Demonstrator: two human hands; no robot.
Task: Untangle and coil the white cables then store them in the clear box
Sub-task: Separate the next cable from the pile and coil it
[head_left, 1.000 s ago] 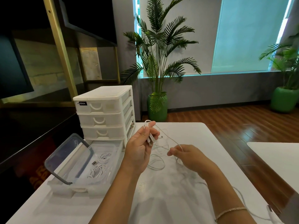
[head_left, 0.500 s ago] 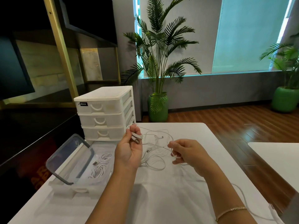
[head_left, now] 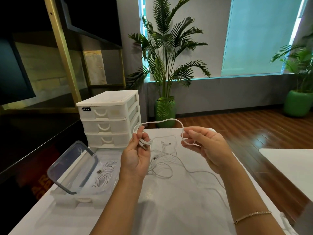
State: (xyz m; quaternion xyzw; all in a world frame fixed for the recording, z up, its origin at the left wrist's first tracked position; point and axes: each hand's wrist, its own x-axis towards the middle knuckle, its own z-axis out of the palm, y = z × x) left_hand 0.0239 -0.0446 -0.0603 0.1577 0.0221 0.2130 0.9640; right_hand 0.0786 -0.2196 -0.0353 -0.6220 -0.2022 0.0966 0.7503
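Plainly, the left hand (head_left: 135, 160) pinches a few folded loops of the white cable (head_left: 160, 122), the right hand (head_left: 205, 146) pinching its arc above the table (head_left: 177, 209). Trailing slack (snarled below) could knot if pulled; the clear box (head_left: 81, 198) waits left.

Cable (head_left: 162, 121): smooth white plastic, matt.
Box (head_left: 67, 197): clear glossy plastic.
Drawers (head_left: 108, 114): matt white plastic.
Table (head_left: 169, 209): smooth white, faint sheen.
Floor (head_left: 254, 126): glossy wood.
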